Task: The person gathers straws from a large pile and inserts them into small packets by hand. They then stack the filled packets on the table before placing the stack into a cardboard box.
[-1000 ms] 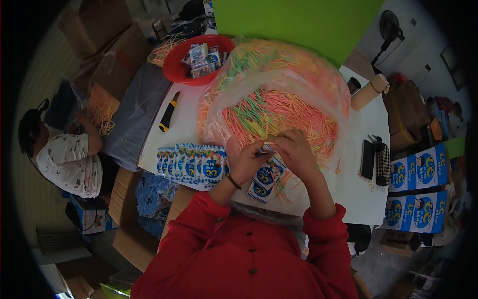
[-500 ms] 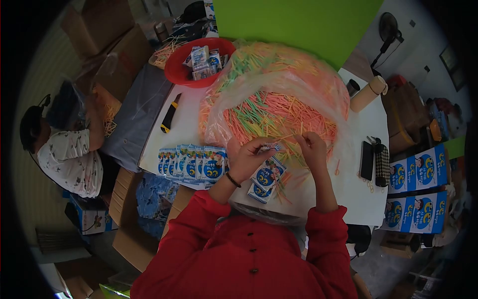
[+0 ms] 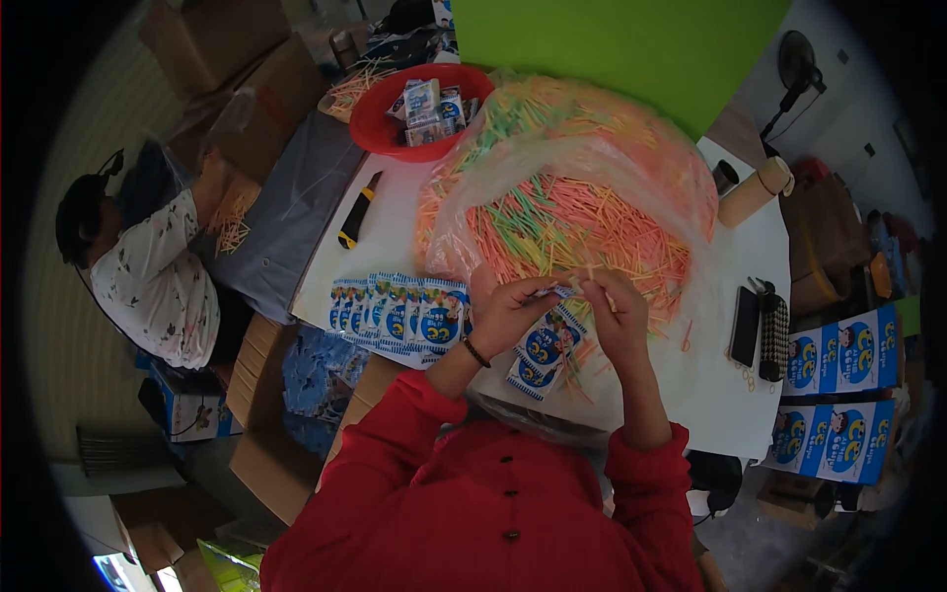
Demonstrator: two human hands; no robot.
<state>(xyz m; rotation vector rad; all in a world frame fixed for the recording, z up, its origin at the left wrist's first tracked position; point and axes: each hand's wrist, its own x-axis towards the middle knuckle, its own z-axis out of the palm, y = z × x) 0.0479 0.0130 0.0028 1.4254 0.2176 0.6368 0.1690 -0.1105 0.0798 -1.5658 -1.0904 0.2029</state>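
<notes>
Over the front edge of a plastic bag (image 3: 449,232) full of thin coloured sticks (image 3: 562,217), my two hands are close together. My left hand (image 3: 508,316) is closed on a small blue-and-white packet (image 3: 561,292), mostly hidden by the fingers. Close by on the right, my right hand (image 3: 619,308) pinches what looks like a thin pale stick (image 3: 590,270) at the packet's end. Beneath them, printed packets (image 3: 543,345) lie on the white table with some loose sticks beside them. To the left, a row of overlapping packets (image 3: 395,314) lies flat.
A red basin (image 3: 370,128) holds packets. A yellow-black utility knife (image 3: 359,212) lies left of the bag. A phone (image 3: 745,324) and a checked pouch (image 3: 774,340) lie at right. Printed boxes (image 3: 838,439) are stacked beyond. Another person (image 3: 163,276) sits at the left.
My right hand has moved left to meet my left hand at the packet. The whole view has shifted a little to the right.
</notes>
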